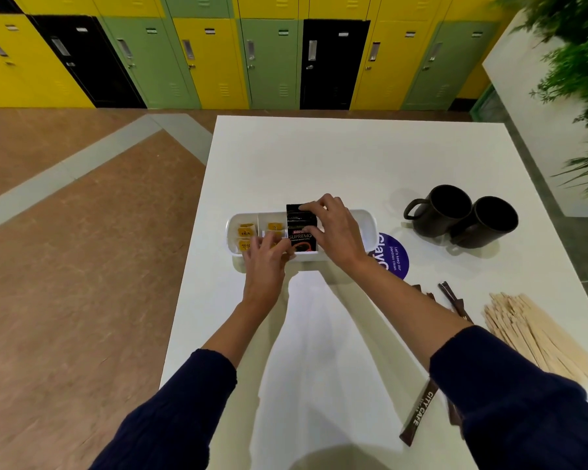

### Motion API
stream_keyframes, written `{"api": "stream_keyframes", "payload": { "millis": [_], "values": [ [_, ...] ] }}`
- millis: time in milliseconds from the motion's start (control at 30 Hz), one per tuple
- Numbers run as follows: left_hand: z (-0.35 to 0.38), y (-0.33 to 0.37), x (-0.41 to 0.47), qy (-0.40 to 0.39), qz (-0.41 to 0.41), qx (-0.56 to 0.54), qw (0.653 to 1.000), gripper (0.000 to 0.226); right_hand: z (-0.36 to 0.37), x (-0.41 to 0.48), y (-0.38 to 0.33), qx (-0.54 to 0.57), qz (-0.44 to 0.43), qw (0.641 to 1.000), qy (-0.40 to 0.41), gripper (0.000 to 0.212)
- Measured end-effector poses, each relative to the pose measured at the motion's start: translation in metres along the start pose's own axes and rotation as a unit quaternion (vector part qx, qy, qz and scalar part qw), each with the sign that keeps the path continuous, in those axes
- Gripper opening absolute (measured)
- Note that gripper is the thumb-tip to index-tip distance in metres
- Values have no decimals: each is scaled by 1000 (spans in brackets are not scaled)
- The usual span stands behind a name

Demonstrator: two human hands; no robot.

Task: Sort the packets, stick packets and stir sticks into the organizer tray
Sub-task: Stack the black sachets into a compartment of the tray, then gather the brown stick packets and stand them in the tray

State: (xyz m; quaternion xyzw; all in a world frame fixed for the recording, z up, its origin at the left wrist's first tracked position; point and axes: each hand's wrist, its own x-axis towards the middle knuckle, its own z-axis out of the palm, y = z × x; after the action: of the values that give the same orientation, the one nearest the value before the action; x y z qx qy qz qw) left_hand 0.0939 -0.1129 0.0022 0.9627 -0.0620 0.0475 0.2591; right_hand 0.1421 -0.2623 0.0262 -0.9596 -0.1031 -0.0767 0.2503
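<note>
A white organizer tray [367, 217] lies across the middle of the white table. Its two left compartments hold yellow tea packets [246, 230]. My right hand [333, 228] grips a stack of black coffee packets [301, 232], which stands in the third compartment. My left hand [264, 257] rests at the tray's front edge over the second compartment, its fingers touching the yellow packets and the stack's left side. Brown stick packets [454, 300] and a pile of wooden stir sticks [530, 330] lie to the right. One more stick packet [420, 415] lies near my right sleeve.
Two dark mugs [462, 215] stand side by side at the right behind the tray. A round purple sticker [396, 254] is on the table next to the tray. The table's left edge [190, 266] drops to a brown floor. Lockers line the far wall.
</note>
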Motion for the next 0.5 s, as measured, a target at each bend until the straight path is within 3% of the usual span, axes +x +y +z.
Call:
{"api": "stream_keyframes", "payload": {
  "millis": [300,500],
  "values": [
    [-7,14,-19,-2,9,29,1000,26,-25,-57,9,57,69,994,69,15],
    [2,38,-62,-83,62,2,995,26,-30,-123,26,31,127,985,115,11]
  ]
}}
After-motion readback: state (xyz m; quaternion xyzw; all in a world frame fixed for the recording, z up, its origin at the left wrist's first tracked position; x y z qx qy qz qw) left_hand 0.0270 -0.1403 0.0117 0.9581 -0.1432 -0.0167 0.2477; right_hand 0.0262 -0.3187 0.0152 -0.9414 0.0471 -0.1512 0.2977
